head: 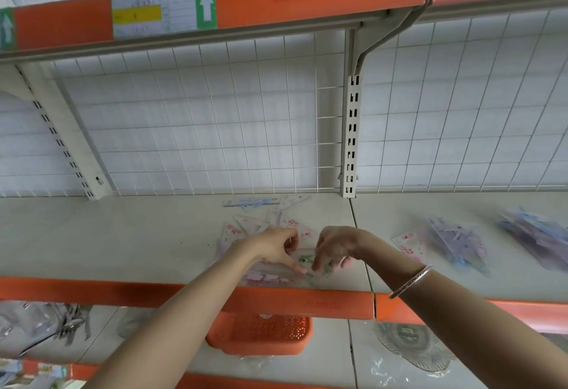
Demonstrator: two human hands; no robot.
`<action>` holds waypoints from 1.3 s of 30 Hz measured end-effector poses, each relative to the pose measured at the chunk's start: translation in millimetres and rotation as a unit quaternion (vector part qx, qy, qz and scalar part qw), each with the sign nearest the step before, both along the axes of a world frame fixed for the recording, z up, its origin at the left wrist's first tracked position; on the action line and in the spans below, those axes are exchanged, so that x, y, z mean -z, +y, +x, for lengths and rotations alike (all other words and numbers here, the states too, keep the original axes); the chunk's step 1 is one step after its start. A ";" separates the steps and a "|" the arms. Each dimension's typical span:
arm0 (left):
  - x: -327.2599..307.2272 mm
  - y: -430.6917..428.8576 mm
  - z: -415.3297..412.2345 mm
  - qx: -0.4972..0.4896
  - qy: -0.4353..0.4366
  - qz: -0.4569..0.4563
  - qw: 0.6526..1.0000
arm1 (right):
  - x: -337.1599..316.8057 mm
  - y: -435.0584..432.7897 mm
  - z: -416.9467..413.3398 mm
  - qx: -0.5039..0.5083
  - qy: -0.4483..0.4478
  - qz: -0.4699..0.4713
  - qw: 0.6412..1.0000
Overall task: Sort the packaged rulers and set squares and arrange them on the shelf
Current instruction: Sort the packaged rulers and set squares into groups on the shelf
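Left hand [276,250]: stretched forward, fingers pinching the clear packet [270,276].
Right hand [335,250]: fingers curled, gripping the same packet.
Packet: under the fingers, at the front lip.
Shelf [123,235]: set squares [242,228] just beyond the fingers.
Backing: white wire grid [215,127].

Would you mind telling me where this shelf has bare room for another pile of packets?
The widest bare patch is the left half of the shelf, between the slotted left upright and the pink set-square packets. A narrower strip lies between those and the purple pile. The middle is crowded, round the clear packet.
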State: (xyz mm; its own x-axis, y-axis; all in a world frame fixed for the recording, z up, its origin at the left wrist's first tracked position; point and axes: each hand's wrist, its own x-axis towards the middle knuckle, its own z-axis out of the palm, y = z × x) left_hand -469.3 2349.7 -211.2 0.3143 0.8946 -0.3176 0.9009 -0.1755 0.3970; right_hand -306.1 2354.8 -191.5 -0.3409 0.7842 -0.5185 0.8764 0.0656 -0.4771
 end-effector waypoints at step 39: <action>8.6 46.5 -82.3 -0.204 0.024 0.062 0.977 | 12.7 79.6 -36.1 0.233 0.249 0.145 0.929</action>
